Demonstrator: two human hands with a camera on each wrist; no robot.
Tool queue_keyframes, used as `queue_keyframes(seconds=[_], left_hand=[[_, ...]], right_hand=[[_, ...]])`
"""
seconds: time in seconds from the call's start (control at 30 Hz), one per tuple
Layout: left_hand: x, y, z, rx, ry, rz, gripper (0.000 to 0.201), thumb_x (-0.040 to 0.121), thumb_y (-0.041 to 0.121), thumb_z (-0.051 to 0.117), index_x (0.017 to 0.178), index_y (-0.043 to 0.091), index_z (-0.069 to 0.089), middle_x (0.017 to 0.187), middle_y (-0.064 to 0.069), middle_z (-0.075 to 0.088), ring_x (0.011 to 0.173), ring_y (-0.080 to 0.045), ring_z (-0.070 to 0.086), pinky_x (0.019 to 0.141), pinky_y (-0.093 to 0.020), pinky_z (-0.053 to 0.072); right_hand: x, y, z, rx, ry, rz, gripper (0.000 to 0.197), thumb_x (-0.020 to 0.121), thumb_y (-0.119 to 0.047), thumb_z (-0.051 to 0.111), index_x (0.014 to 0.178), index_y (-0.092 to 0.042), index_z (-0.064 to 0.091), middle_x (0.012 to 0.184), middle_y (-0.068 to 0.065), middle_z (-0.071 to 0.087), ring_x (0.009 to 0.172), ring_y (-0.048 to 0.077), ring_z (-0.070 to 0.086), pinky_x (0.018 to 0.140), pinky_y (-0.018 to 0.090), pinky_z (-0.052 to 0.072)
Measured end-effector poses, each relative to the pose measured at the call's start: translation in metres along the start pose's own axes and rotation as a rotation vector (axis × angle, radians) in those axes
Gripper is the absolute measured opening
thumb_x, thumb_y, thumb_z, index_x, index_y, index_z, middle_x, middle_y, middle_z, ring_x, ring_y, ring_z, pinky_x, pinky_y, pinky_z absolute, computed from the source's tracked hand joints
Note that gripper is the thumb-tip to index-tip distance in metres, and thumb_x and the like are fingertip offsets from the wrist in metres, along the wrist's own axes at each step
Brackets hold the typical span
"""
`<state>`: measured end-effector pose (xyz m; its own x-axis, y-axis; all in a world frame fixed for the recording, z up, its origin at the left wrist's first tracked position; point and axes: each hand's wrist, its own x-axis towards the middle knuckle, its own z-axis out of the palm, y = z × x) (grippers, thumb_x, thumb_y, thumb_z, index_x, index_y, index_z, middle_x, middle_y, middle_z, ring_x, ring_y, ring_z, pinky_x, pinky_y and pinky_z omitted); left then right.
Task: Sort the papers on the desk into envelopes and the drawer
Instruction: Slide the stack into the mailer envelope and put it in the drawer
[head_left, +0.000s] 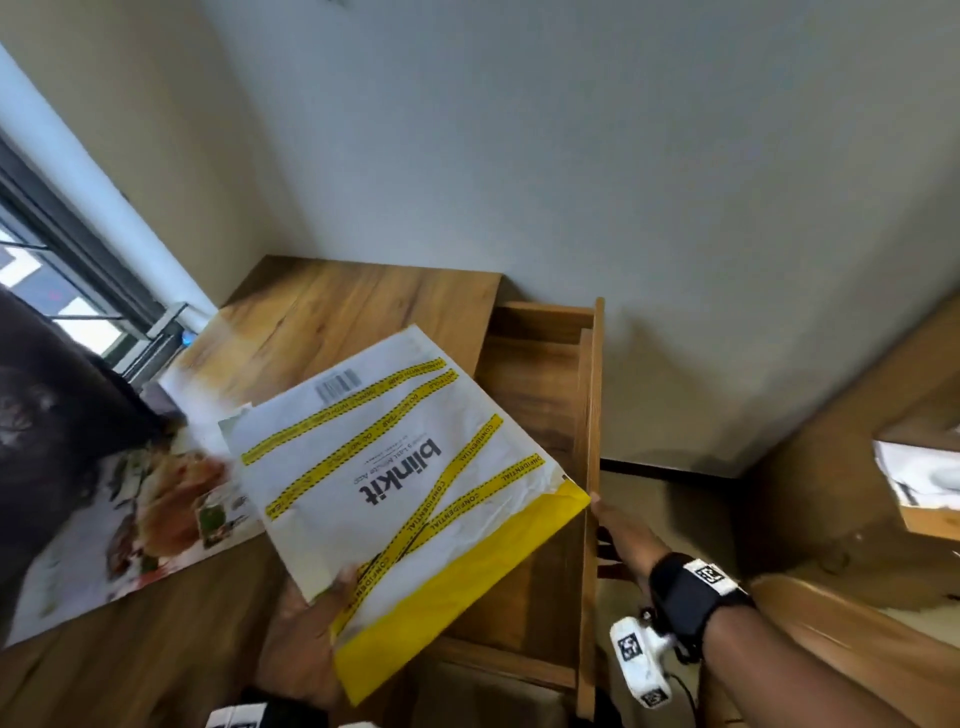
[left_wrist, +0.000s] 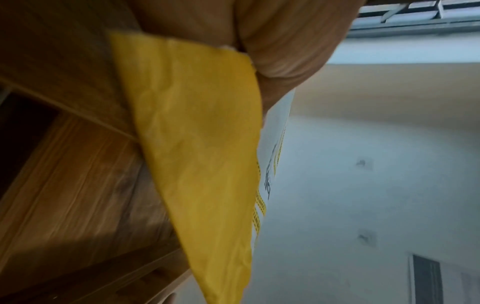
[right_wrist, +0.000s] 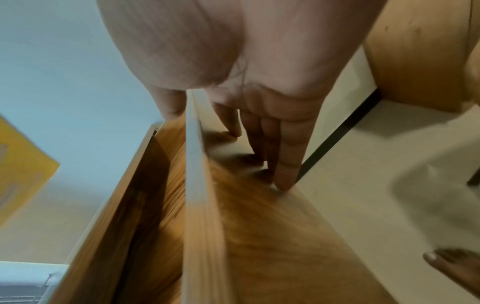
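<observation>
- Two hands in head view: left hand (head_left: 311, 639) under the near corner of a white-and-yellow "blinkit" envelope (head_left: 410, 483), thumb on top pinching it, envelope held tilted above the wooden counter (head_left: 322, 312) and partly over the open drawer (head_left: 540, 395). Right hand (head_left: 621, 530) at the drawer's front panel (head_left: 589, 467), thumb at the top edge, fingers down the outer face. Glossy food-photo sheet (head_left: 145, 519) lies flat on the counter, left of the envelope, blurred paper above it. Drawer interior shows bare wood.
- Left wrist view: yellow back of the envelope (left_wrist: 197, 144) fills the centre, white printed face on its right edge; left hand (left_wrist: 272, 41) at the top gripping it, finger detail unclear. Wooden drawer side (left_wrist: 72, 174) to the left, blurred.
- Right wrist view: right hand (right_wrist: 233, 61) straddles the front panel (right_wrist: 200, 205), thumb (right_wrist: 168, 105) on the inner side, fingers (right_wrist: 285, 154) extended along the outer face, touching it. Yellow envelope corner (right_wrist: 20, 170) at left edge, apart from the hand. Bare toes (right_wrist: 449, 265) on the floor, lower right.
</observation>
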<state>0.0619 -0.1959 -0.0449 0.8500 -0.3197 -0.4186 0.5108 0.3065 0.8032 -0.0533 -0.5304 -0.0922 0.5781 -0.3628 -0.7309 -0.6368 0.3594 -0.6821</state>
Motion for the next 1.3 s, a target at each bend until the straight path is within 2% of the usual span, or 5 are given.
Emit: queue_keyframes(seconds=[0.23,0.5,0.83,1.03,1.3], left_hand=[[0.008,-0.002,0.032,0.392,-0.153,-0.054,0.061,0.058,0.040,0.092,0.114,0.031,0.070,0.119,-0.014,0.070,0.111,-0.039,0.065,0.098,-0.061,0.046],[0.021,-0.025,0.060,0.528,-0.266,-0.133,0.077,0.052,0.047,0.092,0.121,0.025,0.064,0.113,-0.008,0.073,0.103,-0.034,0.069,0.090,-0.057,0.053],[0.039,-0.021,0.057,1.184,-0.244,0.226,0.034,0.090,0.027,0.067,0.119,0.040,0.054,0.119,0.009,0.065,0.111,-0.009,0.061,0.099,-0.038,0.051],[0.043,-0.026,0.038,1.642,-0.125,0.172,0.073,0.092,0.041,0.061,0.153,0.033,0.022,0.164,0.004,0.007,0.150,-0.026,0.011,0.121,-0.050,0.020],[0.037,-0.038,0.025,1.859,-0.137,0.039,0.075,0.097,0.059,0.033,0.148,0.046,-0.022,0.155,0.014,-0.037,0.146,-0.019,-0.028,0.114,-0.066,-0.005]], right_hand=[[-0.040,-0.011,-0.025,-0.004,0.248,-0.204,0.088,0.073,-0.094,0.039,0.121,-0.028,0.070,0.120,0.002,0.072,0.110,0.023,0.067,0.102,0.049,0.050],[-0.080,-0.020,-0.048,0.006,-0.029,-0.361,0.046,0.095,-0.005,0.065,0.137,-0.022,0.055,0.120,0.004,0.073,0.111,0.027,0.070,0.101,0.056,0.051],[-0.072,-0.004,-0.097,-0.042,0.253,-0.469,0.050,0.097,0.002,0.058,0.136,-0.030,0.058,0.117,-0.003,0.074,0.108,0.021,0.070,0.100,0.051,0.052],[-0.031,-0.003,-0.081,-0.134,0.294,-0.429,0.053,0.099,-0.001,0.055,0.143,-0.030,0.052,0.126,-0.008,0.067,0.120,0.021,0.062,0.106,0.043,0.047],[0.025,-0.015,-0.018,-0.325,0.155,-0.399,0.054,0.101,-0.011,0.053,0.149,-0.035,0.042,0.142,-0.013,0.056,0.129,0.014,0.052,0.111,0.040,0.042]])
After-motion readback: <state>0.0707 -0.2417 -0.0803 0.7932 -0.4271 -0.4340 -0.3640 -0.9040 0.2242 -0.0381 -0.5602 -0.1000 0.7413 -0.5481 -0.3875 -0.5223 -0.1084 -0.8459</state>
